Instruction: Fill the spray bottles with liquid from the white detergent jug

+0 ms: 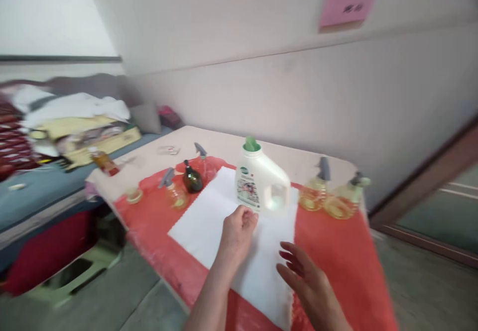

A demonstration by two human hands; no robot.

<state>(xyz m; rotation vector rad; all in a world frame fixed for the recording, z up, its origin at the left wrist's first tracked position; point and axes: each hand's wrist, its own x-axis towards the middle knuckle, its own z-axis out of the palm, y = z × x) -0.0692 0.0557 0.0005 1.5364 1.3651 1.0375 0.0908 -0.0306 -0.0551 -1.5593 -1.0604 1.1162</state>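
Note:
A white detergent jug [248, 174] with a green pouring spout [252, 144] stands upright, uncapped, on a white cloth [209, 216]. My left hand [239, 227] is right at the jug's lower front edge, its fingers curled together. Whether it touches the jug, or what is inside the fingers, I cannot make out. Lower and to the right, my right hand [304, 274] hovers over the cloth's edge with fingers apart and nothing in them.
Spray bottles with yellowish liquid [312, 196] stand right of the cloth. On the left are another spray bottle [175, 196], a dark pump bottle [192, 179] and a small round lid [133, 195]. Red cloth [343, 261] covers the table; a wall rises behind.

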